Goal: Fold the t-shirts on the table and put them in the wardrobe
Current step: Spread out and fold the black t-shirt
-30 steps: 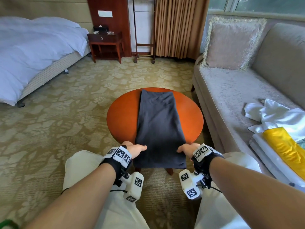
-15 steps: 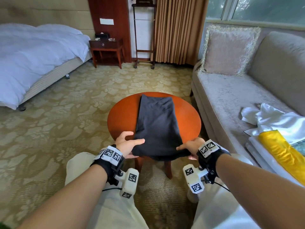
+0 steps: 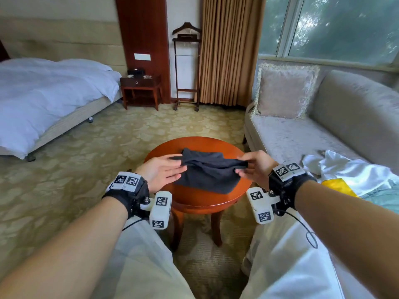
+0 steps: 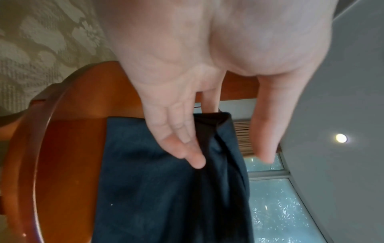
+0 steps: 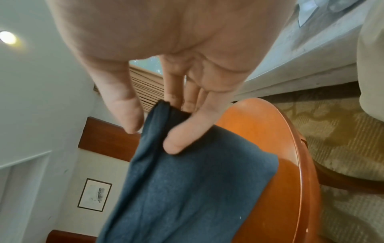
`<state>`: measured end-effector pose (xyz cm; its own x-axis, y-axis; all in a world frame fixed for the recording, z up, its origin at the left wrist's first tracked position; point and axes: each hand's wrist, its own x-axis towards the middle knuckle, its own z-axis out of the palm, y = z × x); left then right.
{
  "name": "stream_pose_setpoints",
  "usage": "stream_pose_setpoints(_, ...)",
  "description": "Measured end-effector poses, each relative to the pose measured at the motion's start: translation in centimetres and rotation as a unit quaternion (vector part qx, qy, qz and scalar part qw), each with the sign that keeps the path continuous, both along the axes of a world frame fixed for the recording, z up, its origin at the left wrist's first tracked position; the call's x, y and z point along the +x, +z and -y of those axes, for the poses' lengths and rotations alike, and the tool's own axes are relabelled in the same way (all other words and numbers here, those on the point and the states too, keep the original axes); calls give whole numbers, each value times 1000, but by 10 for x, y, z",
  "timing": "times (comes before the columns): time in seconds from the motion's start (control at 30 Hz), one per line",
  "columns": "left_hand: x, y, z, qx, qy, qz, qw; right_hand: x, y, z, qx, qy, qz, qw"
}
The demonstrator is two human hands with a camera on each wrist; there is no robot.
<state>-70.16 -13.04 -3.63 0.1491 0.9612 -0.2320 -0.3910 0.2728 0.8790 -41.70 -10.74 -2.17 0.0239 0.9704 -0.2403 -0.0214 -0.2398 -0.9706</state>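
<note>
White bed, patterned carpet, grey sofa (fringed cushion), tan curtains

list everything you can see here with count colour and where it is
t-shirt: 1, dark grey, on the table, near edge lifted
table: 1, round, reddish wood, centre
bed: 1, white bedding, far left
nightstand: 1, dark wood, beside the bed
valet stand: 1, dark wood, by the curtain
curtain: 1, tan, back wall
sofa: 1, grey, right
cushion: 1, pale pink, on the sofa
clothes pile: white and yellow, on the sofa
left hand: pinching the shirt's left corner
right hand: pinching its right corner
</note>
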Motion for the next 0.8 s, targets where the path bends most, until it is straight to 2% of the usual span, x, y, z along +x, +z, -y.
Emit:
stream_pose_setpoints(0.03,-1,0,0,12,-14,-15,1000,1,2,0,-28,10,-26,999)
stream_pose_setpoints(0.1,1,-3,-2,36,-11,-58,998,1,7,-2,-37,40,-8,998)
stream_pose_setpoints(0.23,7,-18,-20,63,70,-166,982,0,0,-14,-2,33,29,999)
stream_pose_setpoints(0.4,8,-31,-51,91,82,-324,938,-4,-4,-42,-26,23,142,989)
stream_pose_setpoints(0.47,6,-34,-64,110,85,-377,916,-4,-6,-55,-40,20,209,977)
stream_pose_setpoints(0.57,2,-35,-82,121,75,-394,908,-4,-10,-76,-31,51,311,948)
stream_pose_setpoints(0.8,-7,-40,-139,78,49,-407,909,-15,-15,-131,-49,93,415,904)
